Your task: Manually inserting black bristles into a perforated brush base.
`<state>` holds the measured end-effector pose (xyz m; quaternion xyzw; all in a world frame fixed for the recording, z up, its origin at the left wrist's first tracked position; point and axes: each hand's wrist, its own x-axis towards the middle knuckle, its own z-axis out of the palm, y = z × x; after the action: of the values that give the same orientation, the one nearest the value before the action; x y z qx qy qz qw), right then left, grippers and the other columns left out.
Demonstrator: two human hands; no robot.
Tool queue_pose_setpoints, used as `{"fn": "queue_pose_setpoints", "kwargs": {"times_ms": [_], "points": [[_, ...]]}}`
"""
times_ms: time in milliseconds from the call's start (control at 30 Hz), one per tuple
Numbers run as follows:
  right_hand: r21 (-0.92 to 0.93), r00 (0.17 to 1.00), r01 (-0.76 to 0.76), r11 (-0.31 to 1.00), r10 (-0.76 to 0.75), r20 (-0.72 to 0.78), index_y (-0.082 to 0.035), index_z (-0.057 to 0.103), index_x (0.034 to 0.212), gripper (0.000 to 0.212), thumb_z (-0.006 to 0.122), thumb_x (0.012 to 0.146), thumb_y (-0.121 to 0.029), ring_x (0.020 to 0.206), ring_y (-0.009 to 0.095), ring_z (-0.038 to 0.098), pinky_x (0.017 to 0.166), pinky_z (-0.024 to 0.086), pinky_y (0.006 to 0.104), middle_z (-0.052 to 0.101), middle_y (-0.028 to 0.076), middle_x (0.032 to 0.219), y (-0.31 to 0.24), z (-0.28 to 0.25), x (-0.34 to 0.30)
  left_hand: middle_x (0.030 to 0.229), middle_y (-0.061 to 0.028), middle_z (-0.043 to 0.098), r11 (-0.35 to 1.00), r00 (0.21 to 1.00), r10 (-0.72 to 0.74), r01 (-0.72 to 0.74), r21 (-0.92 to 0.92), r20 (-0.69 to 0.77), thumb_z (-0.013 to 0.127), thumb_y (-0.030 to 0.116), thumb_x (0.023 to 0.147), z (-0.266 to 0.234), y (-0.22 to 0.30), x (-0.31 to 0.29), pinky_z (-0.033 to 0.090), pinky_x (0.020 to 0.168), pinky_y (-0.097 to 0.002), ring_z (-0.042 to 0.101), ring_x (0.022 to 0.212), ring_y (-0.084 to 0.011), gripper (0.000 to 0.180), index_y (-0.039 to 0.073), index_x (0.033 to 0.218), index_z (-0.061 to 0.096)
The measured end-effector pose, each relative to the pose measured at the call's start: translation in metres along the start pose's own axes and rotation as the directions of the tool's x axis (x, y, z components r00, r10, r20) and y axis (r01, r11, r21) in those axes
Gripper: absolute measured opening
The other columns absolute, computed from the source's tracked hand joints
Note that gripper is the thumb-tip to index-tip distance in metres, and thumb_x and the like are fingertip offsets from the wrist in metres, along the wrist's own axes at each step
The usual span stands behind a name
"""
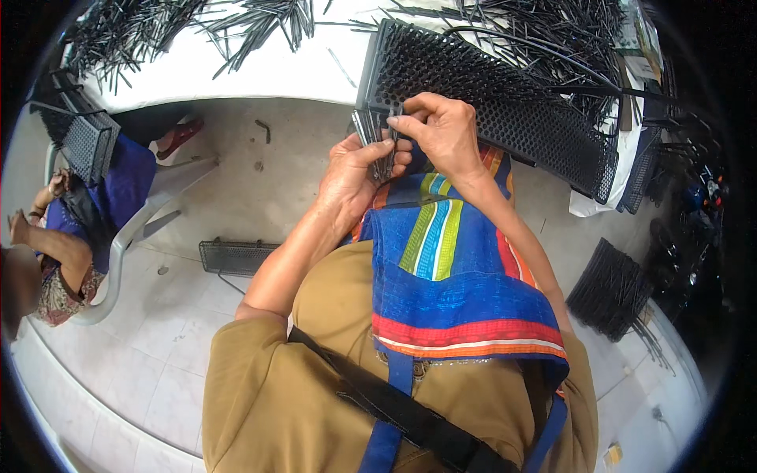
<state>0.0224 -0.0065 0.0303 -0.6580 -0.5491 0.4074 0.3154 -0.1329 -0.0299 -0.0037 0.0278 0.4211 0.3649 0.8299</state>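
At far left, a seated co-worker [67, 251] is beside a perforated black rack [83, 147]. The left hand [355, 167] grasps a bundle of thin dark strips [367, 132], located just beside the corner of a perforated black tray [516, 130]. The right hand [445, 135] pinches at the bundle's right side; whether it grips a strip cannot be determined.

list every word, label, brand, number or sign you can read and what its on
No readable text anywhere in view.
Package at upper right: any print is too small and blurred to read.
Striped blue cloth: no lettering visible.
Perforated black rack: no lettering visible.
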Motion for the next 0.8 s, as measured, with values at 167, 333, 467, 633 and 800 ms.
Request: {"fn": "queue_pose_setpoints", "kwargs": {"times_ms": [167, 333, 467, 633, 800], "points": [[0.2, 0.998, -0.033, 0.979, 0.022, 0.055, 0.001, 0.069, 0.079, 0.009, 0.074, 0.075, -0.005, 0.051, 0.004, 0.05, 0.045, 0.038, 0.0195, 0.062, 0.0, 0.065, 0.016, 0.002, 0.004, 0.092, -0.0184, 0.068, 0.998, 1.0, -0.026, 0.026, 0.058, 0.005, 0.061, -0.001, 0.086, 0.007, 0.0, -0.003, 0.061, 0.065, -0.0323, 0.069, 0.076, -0.0236, 0.019, -0.004, 0.105, 0.06], [0.4, 0.949, -0.274, 0.875, 0.178, 0.262, -0.001, 0.067, 0.078, 0.004, 0.07, 0.08, -0.003, 0.046, 0.001, 0.042, 0.041, 0.029, 0.0167, 0.058, -0.002, 0.061, 0.02, 0.001, 0.002, 0.092, -0.0191, 0.068, 0.995, 0.999, -0.053, 0.054, 0.083, -0.011, 0.062, 0.0, 0.086, 0.007, 0.001, -0.007, 0.062, 0.064, -0.0326, 0.07, 0.077, -0.0248, 0.021, -0.004, 0.107, 0.061], [0.393, 0.946, -0.278, 0.876, 0.179, 0.269, -0.001, 0.067, 0.078, 0.004, 0.069, 0.081, -0.004, 0.046, 0.001, 0.043, 0.04, 0.031, 0.0172, 0.058, -0.003, 0.061, 0.029, 0.003, -0.001, 0.09, -0.0187, 0.069, 0.999, 0.999, -0.032, 0.033, 0.038, -0.022, 0.061, 0.001, 0.088, 0.009, -0.001, -0.008, 0.061, 0.064, -0.0323, 0.071, 0.076, -0.0243, 0.017, -0.004, 0.104, 0.062], [0.401, 0.947, -0.297, 0.866, 0.215, 0.237, -0.001, 0.067, 0.081, 0.003, 0.067, 0.082, -0.003, 0.045, 0.002, 0.045, 0.04, 0.032, 0.0174, 0.058, -0.002, 0.061, 0.026, 0.001, -0.004, 0.088, -0.0176, 0.069, 0.984, 0.998, 0.056, -0.048, 0.169, -0.041, 0.059, 0.002, 0.089, 0.007, -0.005, -0.005, 0.059, 0.063, -0.0312, 0.071, 0.076, -0.0227, 0.011, -0.004, 0.098, 0.062], [0.537, 0.994, -0.107, 0.836, 0.111, 0.025, 0.0, 0.067, 0.084, 0.005, 0.067, 0.083, -0.004, 0.048, 0.002, 0.047, 0.043, 0.034, 0.0186, 0.06, -0.001, 0.064, 0.025, -0.005, -0.004, 0.092, -0.0184, 0.07, 0.957, 0.964, 0.238, -0.212, 0.2, -0.117, 0.058, 0.001, 0.091, -0.002, 0.003, -0.001, 0.06, 0.065, -0.0311, 0.071, 0.077, -0.0234, 0.007, -0.002, 0.096, 0.062]]}}
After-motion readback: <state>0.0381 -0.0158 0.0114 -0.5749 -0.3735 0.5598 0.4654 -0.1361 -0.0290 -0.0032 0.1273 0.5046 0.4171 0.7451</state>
